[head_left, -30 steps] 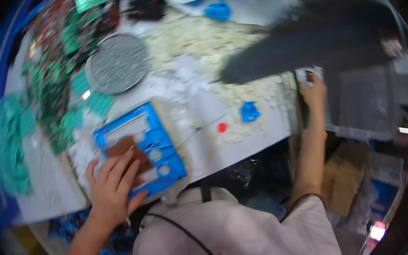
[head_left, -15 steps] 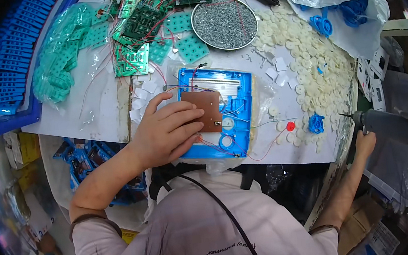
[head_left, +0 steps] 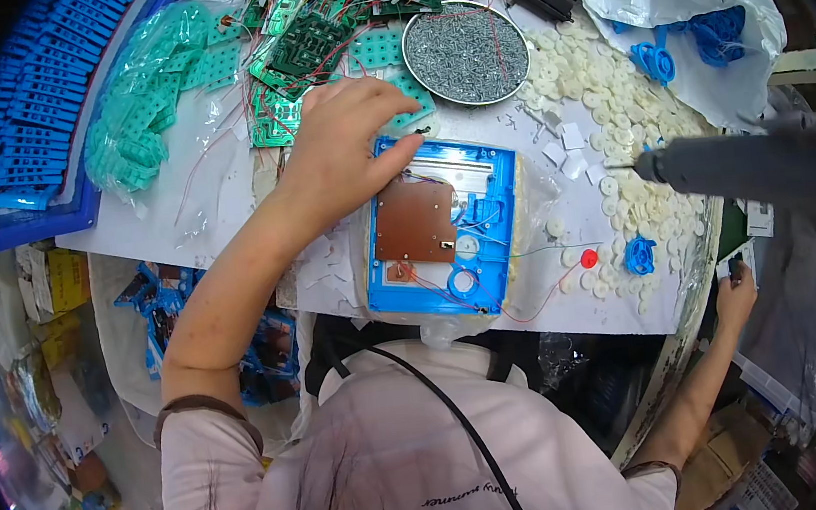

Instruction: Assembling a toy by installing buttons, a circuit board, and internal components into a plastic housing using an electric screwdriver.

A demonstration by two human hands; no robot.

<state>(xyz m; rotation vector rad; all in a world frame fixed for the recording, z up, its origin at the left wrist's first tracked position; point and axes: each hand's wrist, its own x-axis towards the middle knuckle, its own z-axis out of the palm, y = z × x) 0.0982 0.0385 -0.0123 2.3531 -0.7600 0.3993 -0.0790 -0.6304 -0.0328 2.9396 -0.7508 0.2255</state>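
Note:
A blue plastic housing [head_left: 498, 275] lies open before me, with a brown circuit board [head_left: 414, 222], thin wires and a silver metal strip in it. My left hand [head_left: 340, 147] is over the housing's upper left corner, fingers apart and slightly bent. Its thumb reaches to the corner, beside a wire's dark end; I cannot tell whether it touches. Beyond the table's right edge, my right hand [head_left: 738, 296] is closed around a small dark thing that I cannot make out. Above that hand is a grey powered screwdriver [head_left: 750, 166], its bit pointing left, apart from the fingers.
A round dish of screws [head_left: 466, 55] stands behind the housing. White plastic discs [head_left: 613, 111] spread over the right side, near a blue coiled part [head_left: 641, 256] and a red disc [head_left: 589, 259]. Green circuit boards [head_left: 309, 50] and wires pile up at the back.
My left hand has moved off the brown board, up to the housing's upper corner. The screwdriver has come up and nearer to view, away from my right hand.

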